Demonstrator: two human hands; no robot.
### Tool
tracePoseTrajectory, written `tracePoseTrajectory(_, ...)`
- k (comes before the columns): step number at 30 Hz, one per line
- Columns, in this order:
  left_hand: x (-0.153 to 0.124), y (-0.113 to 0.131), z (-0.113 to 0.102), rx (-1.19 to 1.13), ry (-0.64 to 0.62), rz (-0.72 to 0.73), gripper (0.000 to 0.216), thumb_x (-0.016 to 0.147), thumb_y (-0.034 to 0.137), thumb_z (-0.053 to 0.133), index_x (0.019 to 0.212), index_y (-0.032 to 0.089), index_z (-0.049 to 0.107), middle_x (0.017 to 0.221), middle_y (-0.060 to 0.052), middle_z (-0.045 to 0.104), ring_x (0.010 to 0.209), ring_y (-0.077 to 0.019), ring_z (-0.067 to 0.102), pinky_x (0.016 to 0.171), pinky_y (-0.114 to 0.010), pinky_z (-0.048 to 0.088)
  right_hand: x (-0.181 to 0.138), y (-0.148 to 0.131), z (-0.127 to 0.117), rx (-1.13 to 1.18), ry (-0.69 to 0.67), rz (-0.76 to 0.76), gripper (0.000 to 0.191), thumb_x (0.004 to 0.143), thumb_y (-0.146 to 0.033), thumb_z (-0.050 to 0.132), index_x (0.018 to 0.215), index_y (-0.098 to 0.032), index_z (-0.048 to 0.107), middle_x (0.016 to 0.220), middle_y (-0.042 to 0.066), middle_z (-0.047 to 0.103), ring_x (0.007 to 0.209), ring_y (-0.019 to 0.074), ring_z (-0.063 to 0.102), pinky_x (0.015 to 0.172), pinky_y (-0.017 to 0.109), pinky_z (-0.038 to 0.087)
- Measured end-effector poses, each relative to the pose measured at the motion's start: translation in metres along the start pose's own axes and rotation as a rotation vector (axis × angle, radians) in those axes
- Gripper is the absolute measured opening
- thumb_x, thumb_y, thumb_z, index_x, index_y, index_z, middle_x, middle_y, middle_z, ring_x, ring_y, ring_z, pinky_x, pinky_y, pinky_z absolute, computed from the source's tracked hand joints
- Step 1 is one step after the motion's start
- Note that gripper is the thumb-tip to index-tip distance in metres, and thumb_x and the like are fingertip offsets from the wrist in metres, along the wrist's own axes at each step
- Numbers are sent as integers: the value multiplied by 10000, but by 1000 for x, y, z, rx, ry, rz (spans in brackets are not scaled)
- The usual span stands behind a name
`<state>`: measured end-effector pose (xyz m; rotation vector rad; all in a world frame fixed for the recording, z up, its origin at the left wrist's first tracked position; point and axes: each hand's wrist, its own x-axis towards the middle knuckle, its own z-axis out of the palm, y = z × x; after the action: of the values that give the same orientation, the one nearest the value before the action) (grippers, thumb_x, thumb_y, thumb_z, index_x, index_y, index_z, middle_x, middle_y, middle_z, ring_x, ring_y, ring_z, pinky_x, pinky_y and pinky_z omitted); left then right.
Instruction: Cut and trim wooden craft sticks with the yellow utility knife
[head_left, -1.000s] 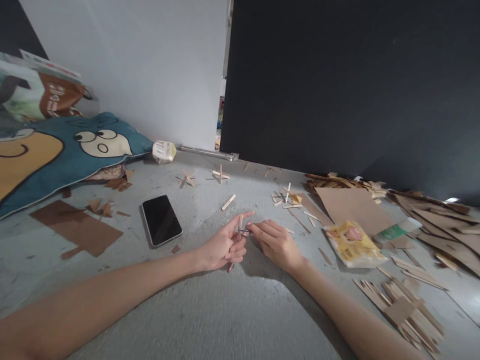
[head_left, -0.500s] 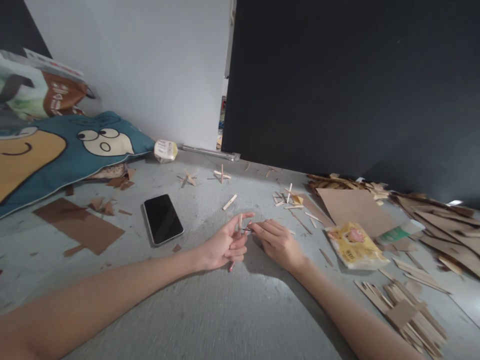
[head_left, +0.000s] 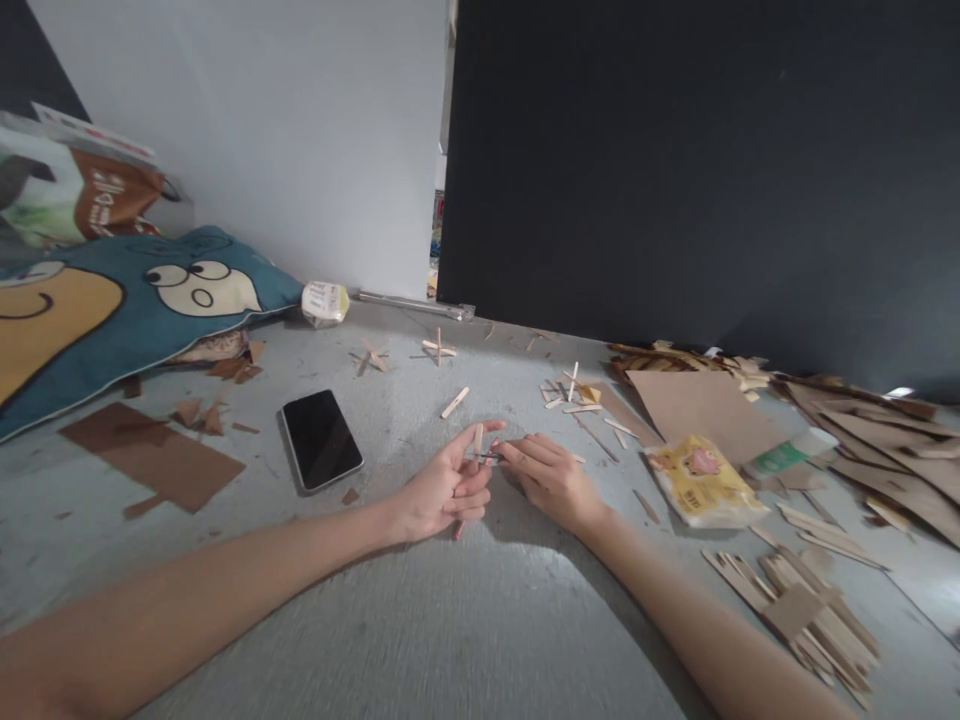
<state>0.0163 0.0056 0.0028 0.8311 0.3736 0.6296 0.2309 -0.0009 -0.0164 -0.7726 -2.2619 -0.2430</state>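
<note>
My left hand (head_left: 450,485) is closed, pinching a short wooden craft stick (head_left: 478,437) upright between thumb and forefinger. Below its curled fingers pokes the pink end of a slim object (head_left: 459,531), the rest hidden in the palm. My right hand (head_left: 551,478) is closed on a thin, dark metal tool (head_left: 486,457), whose narrow tip reaches across to the stick; fingers cover its handle, so I cannot tell its kind. Just beyond the hands lies a loose craft stick (head_left: 454,402). Farther back stand small crossed-stick pieces (head_left: 439,347).
A phone (head_left: 321,440) lies left of my hands, with brown cardboard (head_left: 154,457) beyond it. At right are a yellow tissue pack (head_left: 703,482), a green-and-white tube (head_left: 787,455) and a stick pile (head_left: 814,625). A blue cushion (head_left: 262,290) rests at back left, dark panel (head_left: 697,180) behind.
The whole view has shifted slightly, so everything sits a little farther left. Both hands keep their grips, and the metal tip now shows across the stick.
</note>
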Motion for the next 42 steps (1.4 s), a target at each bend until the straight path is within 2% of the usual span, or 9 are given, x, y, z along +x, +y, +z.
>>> tracePoseTrajectory(5, 0, 0, 0, -1, 3, 8, 515, 875, 121, 607, 1350, 301, 523, 498, 153, 302, 338, -59, 176, 417, -192, 123, 1, -1, 0, -3, 5, 4, 360, 1040, -85, 474, 1347, -229, 592, 976, 74, 760, 749, 189, 658, 706, 330, 540)
tracePoseTrajectory(12, -3, 3, 4, 13, -2, 32, 595, 829, 72, 549, 1377, 298, 503, 490, 149, 320, 350, -66, 167, 424, -198, 150, 0, -1, 0, -2, 24, 24, 273, 1041, -89, 489, 1243, -215, 622, 891, 60, 738, 734, 185, 635, 689, 314, 519)
tracePoseTrajectory(19, -1, -4, -1, 88, 10, 14, 698, 852, 101, 527, 1514, 280, 396, 474, 147, 328, 346, -80, 163, 398, -193, 167, 0, -2, -3, 4, 32, -30, 321, 1037, -79, 497, 1310, -216, 595, 957, 74, 763, 745, 188, 638, 700, 317, 527)
tracePoseTrajectory(31, -5, -3, 4, 258, 64, -36, 685, 937, 168, 513, 1582, 296, 324, 517, 142, 332, 367, -66, 168, 379, -169, 200, -2, -3, -1, -18, -2, -38, 324, 1031, -72, 492, 1306, -208, 595, 940, 78, 758, 732, 189, 629, 697, 321, 514)
tracePoseTrajectory(37, -4, -4, 1, 253, 51, -29, 725, 924, 181, 542, 1592, 322, 298, 506, 152, 315, 360, -65, 156, 371, -164, 229, 1, -5, 1, -23, 4, -45, 353, 1022, -43, 468, 1316, -206, 573, 964, 80, 763, 737, 194, 632, 694, 324, 514)
tracePoseTrajectory(42, -2, -2, -1, 208, 49, -20, 693, 903, 177, 528, 1559, 310, 349, 489, 156, 288, 360, -70, 137, 375, -165, 229, 4, -4, 0, 16, -2, -16, 331, 1033, -68, 456, 1297, -206, 601, 922, 71, 753, 742, 192, 652, 700, 317, 534)
